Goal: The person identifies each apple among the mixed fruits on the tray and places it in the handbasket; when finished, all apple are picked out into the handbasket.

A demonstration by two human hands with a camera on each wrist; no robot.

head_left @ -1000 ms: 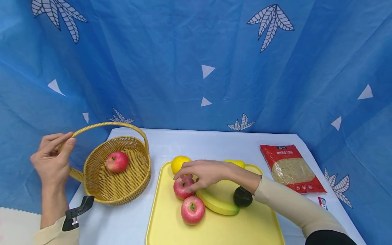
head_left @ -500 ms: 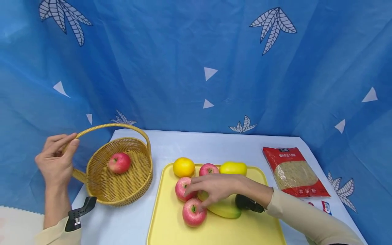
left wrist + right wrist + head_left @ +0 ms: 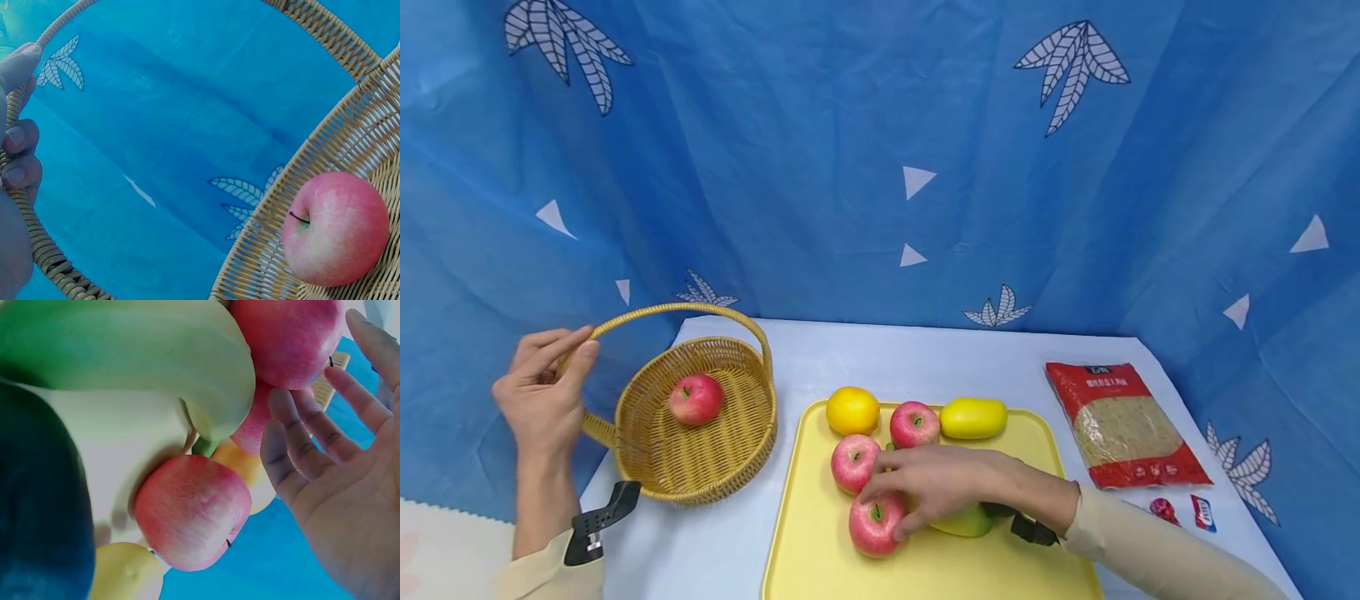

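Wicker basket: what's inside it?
One red apple sits in the wicker basket, with woven bottom showing around it. The patch directly beneath the apple is covered, so it can't be seen.

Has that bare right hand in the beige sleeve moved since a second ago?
Yes: against the yellow rectangular tray, the right hand has moved down the head picture and slightly rightward, to the lowest round red apple.

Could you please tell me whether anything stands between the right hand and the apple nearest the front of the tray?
Nothing visible does: the right hand hangs partly over the front apple. The banana lies beside that apple, partly beneath the hand, but does not block it. I cannot tell whether hand and apple touch.
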